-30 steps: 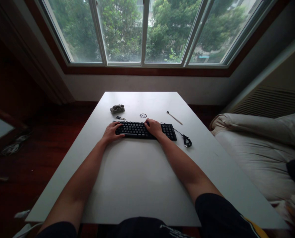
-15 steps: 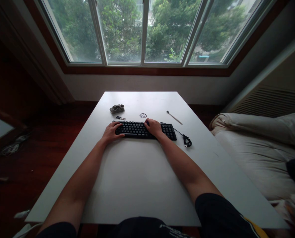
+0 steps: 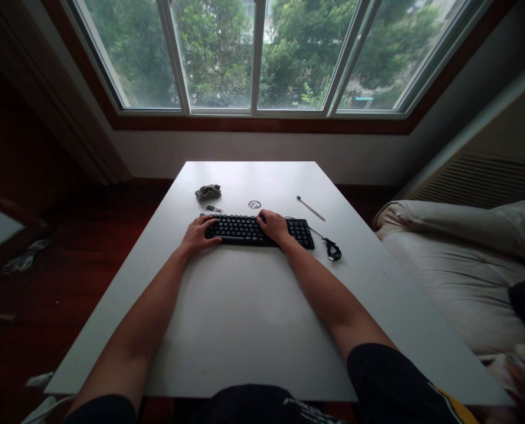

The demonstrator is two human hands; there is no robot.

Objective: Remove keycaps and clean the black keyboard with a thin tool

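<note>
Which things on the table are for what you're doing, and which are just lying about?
Seems part of it:
keyboard, touched by left hand and right hand
its cord

Untouched, maybe just lying about:
grey lump
brush
small round thing
dark-ended thing, too small to tell

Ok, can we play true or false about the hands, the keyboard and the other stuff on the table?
1. The left hand and right hand are both on the keyboard. True.
2. The left hand is on the number keys. False: it is at the keyboard's left end.
3. A bundled cable lies to the right of the keyboard. True.
4. The keyboard is white. False: it is black.
5. A thin stick lies on the table. True.
6. The cable is wrapped around the stick. False: they lie apart.
</note>
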